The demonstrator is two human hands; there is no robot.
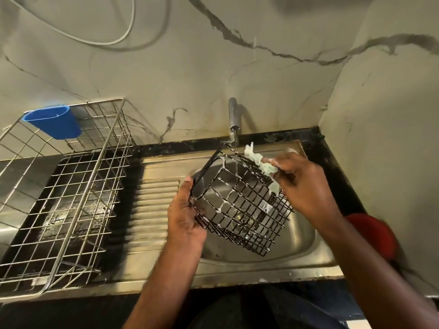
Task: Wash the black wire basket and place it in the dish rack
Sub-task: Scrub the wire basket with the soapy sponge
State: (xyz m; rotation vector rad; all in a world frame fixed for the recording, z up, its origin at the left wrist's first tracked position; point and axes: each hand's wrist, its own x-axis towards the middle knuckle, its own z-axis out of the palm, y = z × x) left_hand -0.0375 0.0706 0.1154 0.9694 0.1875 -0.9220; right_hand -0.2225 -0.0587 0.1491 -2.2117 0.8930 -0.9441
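Note:
The black wire basket (240,205) is tilted over the steel sink (299,243), with white suds on its wires. My left hand (185,217) grips its lower left corner, thumb on the rim. At the basket's upper right rim my right hand (301,184) holds a soapy green scrub pad (261,162) against the wires. A thin stream of water falls from the tap (234,119) onto the basket's top edge. The steel wire dish rack (64,193) stands on the counter at the left.
A blue plastic cup holder (53,121) hangs on the rack's back rim. The ribbed steel drainboard (154,205) lies between rack and sink. A red object (373,233) sits at the right, behind my right forearm. Marble-patterned walls close the back and right.

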